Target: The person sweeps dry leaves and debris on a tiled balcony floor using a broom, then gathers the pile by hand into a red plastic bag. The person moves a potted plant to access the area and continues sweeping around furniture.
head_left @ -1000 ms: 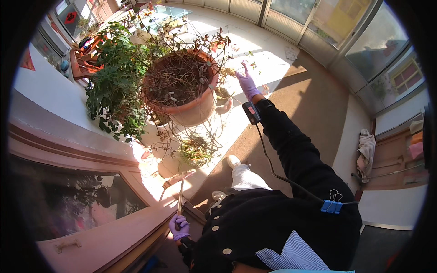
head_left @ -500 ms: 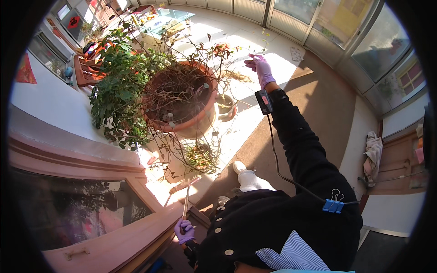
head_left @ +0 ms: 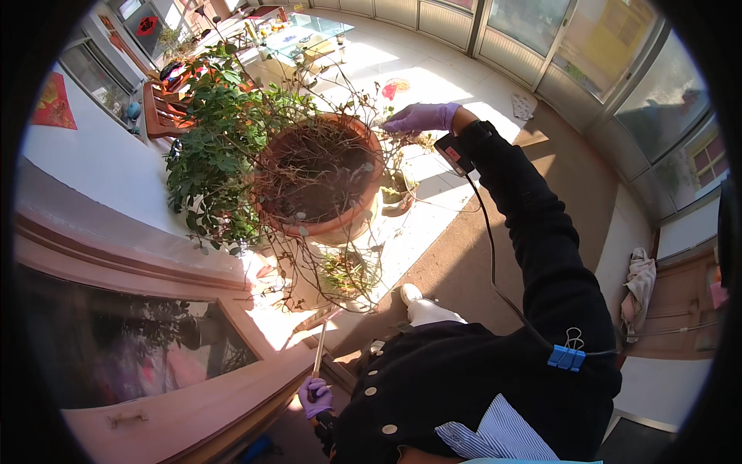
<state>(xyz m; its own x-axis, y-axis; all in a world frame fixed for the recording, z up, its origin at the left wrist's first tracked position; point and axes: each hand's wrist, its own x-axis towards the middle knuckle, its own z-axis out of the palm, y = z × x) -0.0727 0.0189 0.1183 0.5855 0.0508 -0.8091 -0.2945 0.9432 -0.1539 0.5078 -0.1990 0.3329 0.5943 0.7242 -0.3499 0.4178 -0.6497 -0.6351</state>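
The purple-gloved left hand (head_left: pixel 315 396) grips a thin, pale-handled tool (head_left: pixel 319 354) extending ahead of it. The purple-gloved right hand (head_left: pixel 425 117) hovers beside dry brown stems (head_left: pixel 328 148), whether pinching I can't tell; the round terracotta pot (head_left: pixel 344 220) stands to its left.
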